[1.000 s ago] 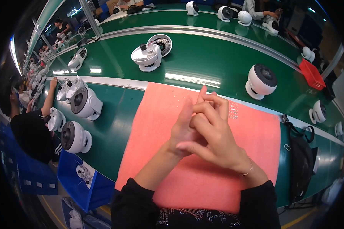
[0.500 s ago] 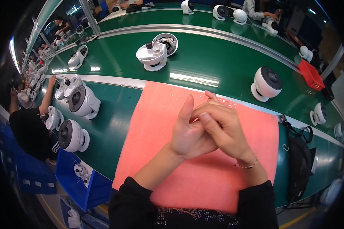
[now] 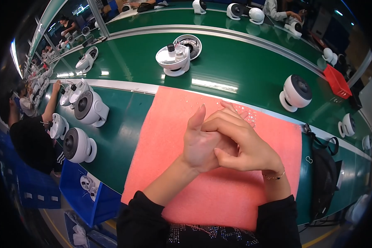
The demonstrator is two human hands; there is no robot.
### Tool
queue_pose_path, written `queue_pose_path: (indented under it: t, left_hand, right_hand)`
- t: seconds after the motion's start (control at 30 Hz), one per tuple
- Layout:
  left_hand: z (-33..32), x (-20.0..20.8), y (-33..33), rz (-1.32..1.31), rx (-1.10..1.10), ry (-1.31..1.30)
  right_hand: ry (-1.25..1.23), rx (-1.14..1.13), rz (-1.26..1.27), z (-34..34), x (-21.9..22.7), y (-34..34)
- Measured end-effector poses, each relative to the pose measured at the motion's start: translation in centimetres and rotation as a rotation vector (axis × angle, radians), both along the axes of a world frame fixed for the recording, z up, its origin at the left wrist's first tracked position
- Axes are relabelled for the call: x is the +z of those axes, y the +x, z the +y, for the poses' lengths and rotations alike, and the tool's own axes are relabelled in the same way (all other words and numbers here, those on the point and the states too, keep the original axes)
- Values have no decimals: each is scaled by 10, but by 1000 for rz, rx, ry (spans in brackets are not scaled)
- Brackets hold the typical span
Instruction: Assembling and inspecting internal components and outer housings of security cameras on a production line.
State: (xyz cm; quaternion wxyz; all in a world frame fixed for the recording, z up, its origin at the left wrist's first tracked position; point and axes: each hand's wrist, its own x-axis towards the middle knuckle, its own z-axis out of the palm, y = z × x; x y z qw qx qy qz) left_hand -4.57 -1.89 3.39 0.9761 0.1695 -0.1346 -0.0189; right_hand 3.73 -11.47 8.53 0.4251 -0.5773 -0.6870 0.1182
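My left hand (image 3: 198, 142) and my right hand (image 3: 244, 142) are pressed together above a pink foam mat (image 3: 161, 136). The right hand's fingers wrap over the left hand's fingers, and the left thumb points up. Neither hand holds an object that I can see. Small shiny screws (image 3: 252, 118) lie scattered on the mat just beyond my fingertips. On the green conveyor belt (image 3: 244, 70) past the mat sits an open white fan body (image 3: 173, 60) with a round grille (image 3: 189, 41) behind it.
White round fans stand at the left (image 3: 89, 108) (image 3: 76, 144) and at the right (image 3: 295, 93). A red bin (image 3: 337, 80) is at the far right, a black bag (image 3: 324, 173) hangs by the mat. Blue bins (image 3: 84, 188) sit lower left. A person in black (image 3: 29, 136) works at my left.
My clasped hands have shifted slightly and drawn lower over the mat; the right fingers have closed further over the left hand. The open fan body on the belt appears nearer.
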Motion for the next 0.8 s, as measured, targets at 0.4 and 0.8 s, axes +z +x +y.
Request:
queue_pose_path:
  t: [0.4,0.8]
  left_hand:
    - [0,5,-9,-90,105,155]
    - [24,-1,13,333,268,149]
  right_hand:
    - [29,9,51,1,0,-6]
    - [-26,-324,200,-3,2,5]
